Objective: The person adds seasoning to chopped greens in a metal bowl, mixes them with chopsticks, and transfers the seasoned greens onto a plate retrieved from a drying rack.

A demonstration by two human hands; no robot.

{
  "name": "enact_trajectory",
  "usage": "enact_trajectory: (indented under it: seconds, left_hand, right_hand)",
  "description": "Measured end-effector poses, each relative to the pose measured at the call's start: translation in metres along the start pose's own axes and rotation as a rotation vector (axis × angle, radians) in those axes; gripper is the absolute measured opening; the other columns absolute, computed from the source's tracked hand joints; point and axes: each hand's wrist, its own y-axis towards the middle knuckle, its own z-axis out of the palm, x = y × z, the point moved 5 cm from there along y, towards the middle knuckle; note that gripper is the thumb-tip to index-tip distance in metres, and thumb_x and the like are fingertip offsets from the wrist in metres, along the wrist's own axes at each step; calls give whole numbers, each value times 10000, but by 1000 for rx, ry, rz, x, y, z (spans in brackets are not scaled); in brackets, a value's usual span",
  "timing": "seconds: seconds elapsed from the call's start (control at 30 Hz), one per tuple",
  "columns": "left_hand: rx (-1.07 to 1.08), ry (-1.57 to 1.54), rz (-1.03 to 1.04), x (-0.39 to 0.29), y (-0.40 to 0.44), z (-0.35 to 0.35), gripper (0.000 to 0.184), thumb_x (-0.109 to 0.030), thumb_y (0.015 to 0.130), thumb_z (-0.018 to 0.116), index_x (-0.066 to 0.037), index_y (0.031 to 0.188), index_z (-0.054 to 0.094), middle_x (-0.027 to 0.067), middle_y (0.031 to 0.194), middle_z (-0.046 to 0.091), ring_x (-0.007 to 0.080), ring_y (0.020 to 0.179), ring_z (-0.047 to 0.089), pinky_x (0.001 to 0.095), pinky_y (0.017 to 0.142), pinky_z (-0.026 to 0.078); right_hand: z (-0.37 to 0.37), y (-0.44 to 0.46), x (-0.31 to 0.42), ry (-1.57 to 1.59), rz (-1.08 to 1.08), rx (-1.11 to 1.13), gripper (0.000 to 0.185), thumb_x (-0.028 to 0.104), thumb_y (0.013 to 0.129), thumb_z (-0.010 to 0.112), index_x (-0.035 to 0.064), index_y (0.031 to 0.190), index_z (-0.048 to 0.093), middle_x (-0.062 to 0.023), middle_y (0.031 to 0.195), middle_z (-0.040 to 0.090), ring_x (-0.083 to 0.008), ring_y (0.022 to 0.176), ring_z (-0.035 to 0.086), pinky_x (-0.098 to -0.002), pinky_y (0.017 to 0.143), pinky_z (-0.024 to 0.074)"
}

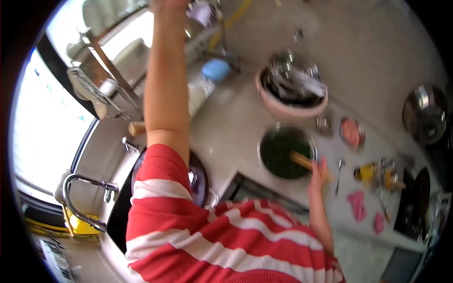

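Observation:
My right hand (318, 174) is closed around wooden chopsticks (300, 160), whose tips reach into a metal bowl (260, 150). Dark green, finely cut-looking contents (281, 153) fill much of that bowl. Stretched far forward, my left arm leads to my left hand (170, 2) at the top edge of the head view, beside the dish rack. Most of that hand is cut off and its fingers are hidden. A small dish of pinkish minced-looking food (352, 131) stands to the right of the bowl, near a spoon (339, 176).
Behind the bowl stands a pink basin (292, 109) piled with metal ware. A dish rack (111, 63), faucet (85, 179) and sink lie left. Pink cloths (357, 205), yellow-labelled bottles (365, 172), a stove (411, 205) and a steel pot (425, 114) are right.

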Motion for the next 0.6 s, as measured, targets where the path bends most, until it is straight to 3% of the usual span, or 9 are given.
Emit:
enact_trajectory:
  seconds: [0.07,0.1,0.13,0.17,0.23,0.37,0.4,0.5,0.6]
  left_hand:
    - [-67,83,-175,52,-78,1,289,-73,845,441,94,1075,493,177,804,608,229,667,612,268,614,536]
    - [-232,116,-229,73,-116,-7,230,-85,858,431,71,1014,495,140,751,577,189,624,567,253,563,503]
    - [-378,164,-278,89,-151,-15,184,-97,870,421,48,953,498,103,699,545,149,581,522,238,511,470]
    - [-518,218,-323,102,-184,-23,161,-108,883,410,26,891,500,67,647,514,108,538,478,223,460,437]
    - [-887,733,-163,109,-245,-51,142,-130,867,456,2,891,504,81,654,546,113,529,499,189,429,418]
    - [-1077,619,-529,140,-346,-107,135,-147,841,495,-41,922,518,156,705,601,141,509,536,194,401,424]
    - [-1109,617,-577,148,-369,-122,134,-146,841,493,-39,919,516,157,707,602,141,512,537,194,406,423]
    - [-1205,658,-724,166,-428,-145,170,-163,846,483,-26,942,511,154,717,607,142,518,539,202,428,429]
    - [-1099,686,-921,193,-462,-148,258,-185,858,453,32,989,502,175,743,617,160,525,561,228,448,443]
  right_hand:
    - [15,-8,-2,90,68,92,757,111,743,681,58,1355,240,-88,1182,430,-152,1018,444,-254,864,359]
    - [18,-11,-2,32,74,120,802,90,741,684,69,1372,189,-90,1180,434,-155,1005,459,-256,875,356]
    - [20,-13,-6,-79,-32,82,725,37,772,602,94,1372,199,-67,1090,489,-143,884,500,-250,746,424]
    - [17,-11,-14,-128,47,91,734,15,763,578,80,1375,178,-79,1119,474,-141,892,495,-243,737,420]
    - [9,-8,-26,-217,195,108,753,-28,746,530,53,1380,134,-105,1178,442,-137,908,484,-230,718,414]
    - [-9,-3,-39,-194,340,25,725,-18,706,498,21,1361,190,-64,931,503,-96,573,422,-227,449,355]
    - [-17,-10,-26,-166,384,1,730,-7,696,525,22,1356,215,-18,792,469,-89,537,410,-233,390,322]
    - [-66,-24,2,-183,390,-113,744,2,691,548,30,1357,218,-2,749,461,-72,537,406,-221,385,306]
    - [-119,-36,35,-147,325,-193,740,7,690,572,32,1348,235,0,771,479,-61,528,411,-200,376,288]
